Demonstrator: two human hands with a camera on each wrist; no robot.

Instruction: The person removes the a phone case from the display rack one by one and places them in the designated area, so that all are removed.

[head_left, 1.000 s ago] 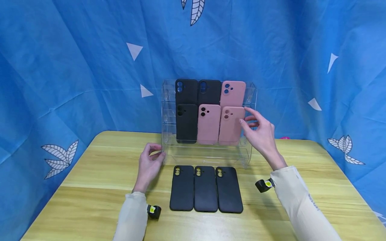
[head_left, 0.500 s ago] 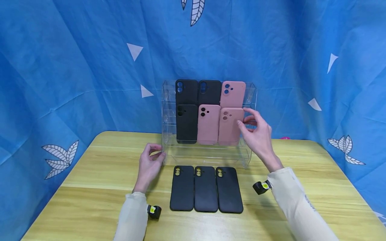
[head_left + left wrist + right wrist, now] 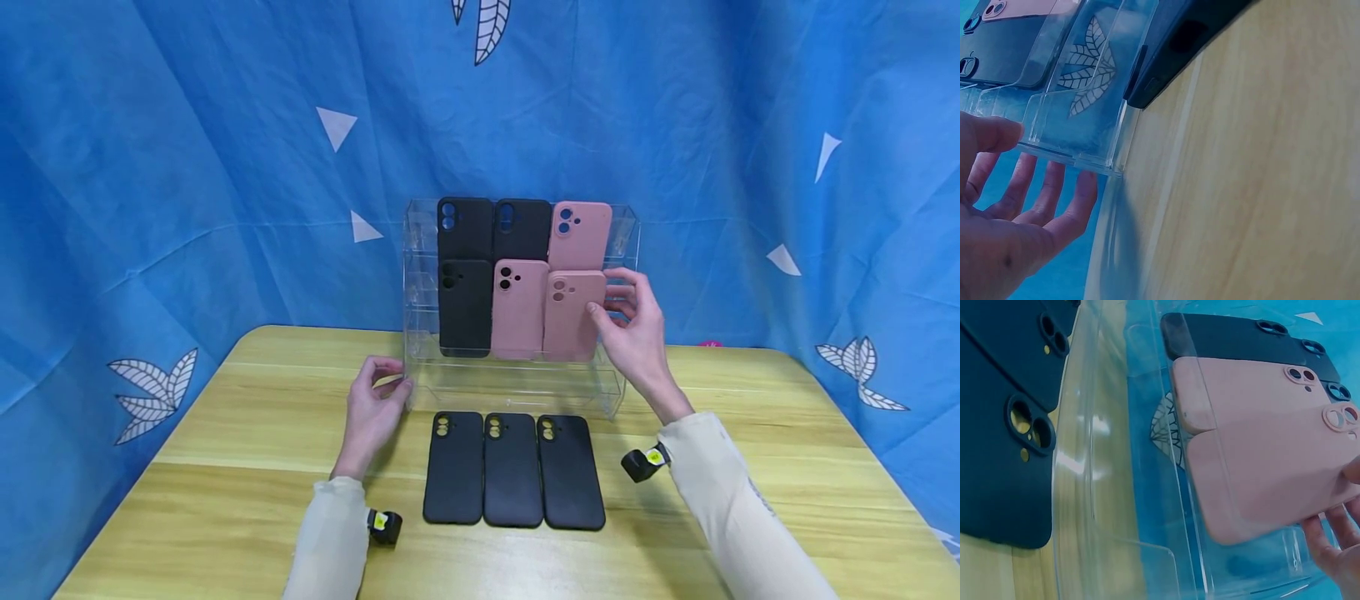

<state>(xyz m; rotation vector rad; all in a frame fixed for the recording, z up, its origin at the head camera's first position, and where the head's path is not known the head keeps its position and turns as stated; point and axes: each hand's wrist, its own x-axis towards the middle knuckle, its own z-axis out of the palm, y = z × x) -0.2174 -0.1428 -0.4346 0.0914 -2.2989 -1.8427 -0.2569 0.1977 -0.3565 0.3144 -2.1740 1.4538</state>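
Note:
A clear acrylic display rack (image 3: 517,379) stands on the table with two visible rows of phone cases. My right hand (image 3: 633,325) grips the lower-right pink phone case (image 3: 570,321) by its right edge, thumb on its back face and fingers behind. That case's bottom sits in the rack's ledge; in the right wrist view it overlaps the neighbouring pink case (image 3: 1241,394). At the rack's left side, my left hand (image 3: 375,408) pinches the clear edge between thumb (image 3: 1004,133) and fingers. Its fingertips are partly behind the panel in the head view.
Three black phone cases (image 3: 513,471) lie side by side on the wooden table (image 3: 247,467), in front of the rack. In the upper row are two black cases (image 3: 522,229) and a pink one (image 3: 581,233). A blue patterned curtain (image 3: 225,167) hangs behind.
My right hand has shifted slightly left, and the top of the pink phone case it holds has come a little down and left. My left hand stays put.

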